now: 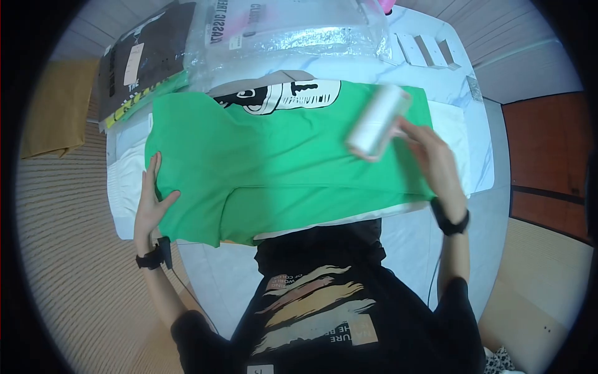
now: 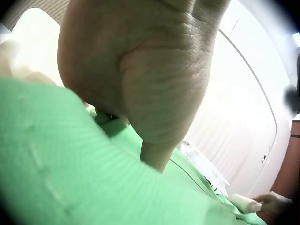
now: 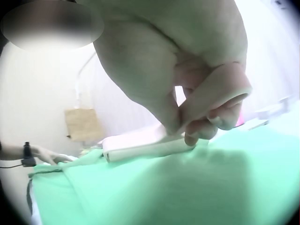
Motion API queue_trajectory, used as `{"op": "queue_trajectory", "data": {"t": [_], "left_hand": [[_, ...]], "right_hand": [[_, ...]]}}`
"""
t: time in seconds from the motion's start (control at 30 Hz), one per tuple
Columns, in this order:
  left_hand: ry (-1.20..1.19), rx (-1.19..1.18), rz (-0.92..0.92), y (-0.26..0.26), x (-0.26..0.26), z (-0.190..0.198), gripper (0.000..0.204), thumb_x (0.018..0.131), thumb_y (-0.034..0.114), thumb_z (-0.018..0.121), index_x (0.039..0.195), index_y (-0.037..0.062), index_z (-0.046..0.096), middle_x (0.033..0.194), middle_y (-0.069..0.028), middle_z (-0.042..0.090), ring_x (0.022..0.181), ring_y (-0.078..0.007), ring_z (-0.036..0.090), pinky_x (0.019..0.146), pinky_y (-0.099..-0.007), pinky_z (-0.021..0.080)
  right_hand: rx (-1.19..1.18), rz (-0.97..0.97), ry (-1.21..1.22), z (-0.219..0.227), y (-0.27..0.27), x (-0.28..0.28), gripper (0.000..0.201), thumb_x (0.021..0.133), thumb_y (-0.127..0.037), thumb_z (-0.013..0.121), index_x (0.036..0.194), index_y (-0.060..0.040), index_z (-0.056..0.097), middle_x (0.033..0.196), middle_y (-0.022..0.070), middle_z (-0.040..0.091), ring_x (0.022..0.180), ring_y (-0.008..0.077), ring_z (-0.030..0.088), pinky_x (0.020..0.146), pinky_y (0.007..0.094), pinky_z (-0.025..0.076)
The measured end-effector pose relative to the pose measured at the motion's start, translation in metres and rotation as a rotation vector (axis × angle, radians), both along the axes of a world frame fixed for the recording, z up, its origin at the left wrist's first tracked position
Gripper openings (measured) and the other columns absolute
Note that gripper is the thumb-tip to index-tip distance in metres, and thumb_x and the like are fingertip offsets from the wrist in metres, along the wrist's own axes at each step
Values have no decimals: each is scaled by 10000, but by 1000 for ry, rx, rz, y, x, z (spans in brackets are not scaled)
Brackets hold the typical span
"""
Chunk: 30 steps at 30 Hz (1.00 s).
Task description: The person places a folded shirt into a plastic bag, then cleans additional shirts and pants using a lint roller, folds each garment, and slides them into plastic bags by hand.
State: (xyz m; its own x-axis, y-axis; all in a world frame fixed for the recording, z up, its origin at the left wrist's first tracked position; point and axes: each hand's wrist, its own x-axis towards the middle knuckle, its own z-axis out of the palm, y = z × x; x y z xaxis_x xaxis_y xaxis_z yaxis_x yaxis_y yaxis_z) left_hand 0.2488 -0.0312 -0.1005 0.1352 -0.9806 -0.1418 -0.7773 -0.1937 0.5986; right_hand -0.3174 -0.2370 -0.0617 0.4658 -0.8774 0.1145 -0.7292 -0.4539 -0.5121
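Observation:
A green T-shirt (image 1: 293,146) with a black-and-white print lies spread over the table, a lint roller (image 1: 378,121) lying against its right half. The roller's handle is pinched in the curled fingers of my right hand (image 1: 434,159); the right wrist view shows the white roll (image 3: 145,149) low against the green fabric. My left hand (image 1: 151,202) rests on the shirt's left edge with fingers straight and thumb spread. In the left wrist view the palm (image 2: 154,79) hides most of its fingers.
A clear plastic bag (image 1: 299,40) and a packaged dark garment (image 1: 149,59) lie along the table's far side. White holders (image 1: 430,51) stand at the back right. White fabric (image 1: 450,134) sticks out from under the shirt, and a brown cloth (image 1: 59,109) is off to the left.

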Motion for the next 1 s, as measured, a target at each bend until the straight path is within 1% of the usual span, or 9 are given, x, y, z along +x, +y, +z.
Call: {"op": "queue_trajectory", "data": {"t": [0.13, 0.2, 0.27, 0.43, 0.53, 0.6, 0.7, 0.83, 1.0], "left_hand": [[9, 14, 15, -5, -2, 2, 1023, 814, -39, 755, 1658, 38, 182, 1725, -180, 244, 1603, -304, 202, 1300, -424, 168], [-36, 20, -18, -5, 0, 6, 1056, 819, 77, 813, 1659, 39, 175, 1708, -175, 293, 1591, -314, 236, 1310, -473, 66], [-74, 43, -26, -5, 0, 11, 1110, 780, 61, 850, 1657, 35, 169, 1700, -181, 306, 1588, -331, 235, 1309, -444, 104], [102, -50, 47, -1, 1, 1, 1166, 752, 57, 879, 1659, 26, 147, 1693, -163, 332, 1584, -329, 242, 1304, -425, 142], [244, -36, 123, 0, 2, 3, 1175, 750, 63, 885, 1655, 3, 137, 1694, -141, 340, 1580, -311, 251, 1303, -417, 161], [307, 13, 150, 0, 0, -2, 1180, 748, 65, 887, 1652, -11, 133, 1696, -130, 340, 1578, -300, 254, 1303, -415, 168], [275, -55, 87, 0, 2, -1, 1197, 731, 68, 891, 1651, -20, 130, 1696, -132, 340, 1578, -280, 252, 1297, -404, 181], [245, -62, 74, 2, 3, -3, 1168, 732, 44, 844, 1659, 0, 135, 1700, -138, 331, 1582, -286, 251, 1298, -402, 173], [311, -44, 114, -2, -4, 1, 1133, 744, 58, 797, 1666, 23, 140, 1710, -157, 299, 1581, -299, 255, 1299, -421, 182]], "right_hand": [[8, -214, 170, 24, 8, -90, 462, 950, 58, 605, 1376, -110, 669, 1095, 164, 725, 981, 304, 724, 825, 395, 556], [48, -205, 202, 43, 8, -71, 457, 935, 80, 607, 1350, -95, 687, 1033, 153, 713, 907, 307, 711, 793, 396, 552], [87, -107, 64, 61, 10, -9, 475, 916, 83, 617, 1352, -92, 685, 995, 156, 695, 863, 314, 702, 768, 398, 544], [-15, 518, -250, 40, 6, 187, 402, 895, -3, 611, 1275, -110, 684, 1049, 167, 693, 957, 389, 698, 807, 462, 567], [-198, 582, -352, -6, 6, 301, 401, 936, -53, 608, 1329, -131, 631, 990, 136, 641, 873, 369, 686, 714, 455, 561], [-231, 538, -324, -19, 10, 319, 417, 930, -46, 598, 1339, -122, 619, 973, 138, 627, 858, 368, 687, 704, 454, 564], [-245, 504, -188, -24, 14, 289, 407, 916, -25, 582, 1311, -103, 639, 992, 139, 647, 872, 366, 697, 709, 448, 568], [-197, 339, -71, -8, 13, 163, 375, 893, -29, 613, 1261, -82, 667, 961, 125, 664, 863, 319, 712, 686, 434, 570], [-12, -43, 74, 19, 15, -3, 451, 919, -38, 656, 1346, -184, 675, 993, 98, 691, 847, 319, 706, 720, 406, 553]]}}
